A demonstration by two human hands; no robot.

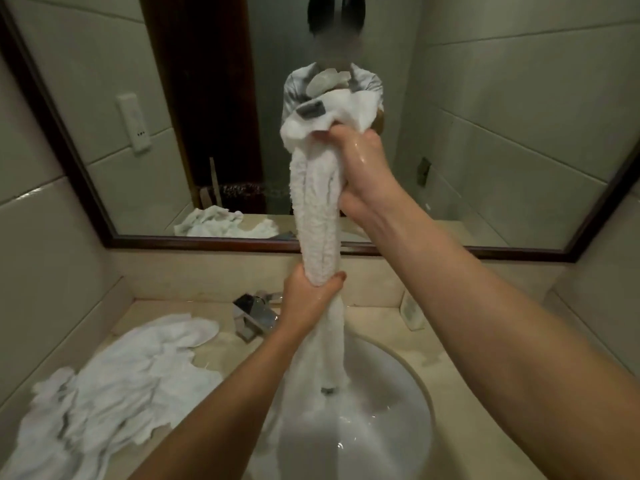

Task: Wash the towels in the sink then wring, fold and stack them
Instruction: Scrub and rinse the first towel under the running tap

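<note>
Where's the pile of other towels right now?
In the head view, the pile of white towels lies crumpled on the beige countertop at lower left, left of the sink and just below the faucet.

Beige stone vanity counter [460,344], set against a tiled wall under a dark-framed mirror [485,133]. Round white sink basin [398,420] sunk into the middle. Heap of crumpled white towels [114,386] spread over the near left. Chrome faucet [251,318] behind the basin. Small soap dish [412,311] at far right.
</note>
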